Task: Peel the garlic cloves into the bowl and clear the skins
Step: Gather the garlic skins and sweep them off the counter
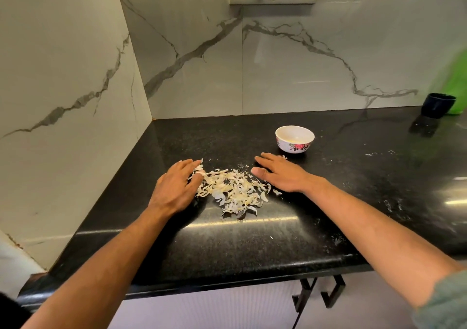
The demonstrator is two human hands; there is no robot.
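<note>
A loose pile of pale garlic skins (233,189) lies on the black counter (227,248), between my two hands. My left hand (177,184) rests at the pile's left edge, fingers fairly straight and touching the skins. My right hand (280,174) lies flat on the counter at the pile's right edge, fingers straight. A small white bowl (294,139) with a red flower pattern stands behind my right hand, apart from it. What the bowl holds is hidden by its rim.
A dark cup (439,105) stands at the far right by the wall, with a blurred green object (454,81) beside it. Marble walls close off the left and back. The counter's front edge (227,275) runs below my forearms. Small skin flecks (379,153) dot the right side.
</note>
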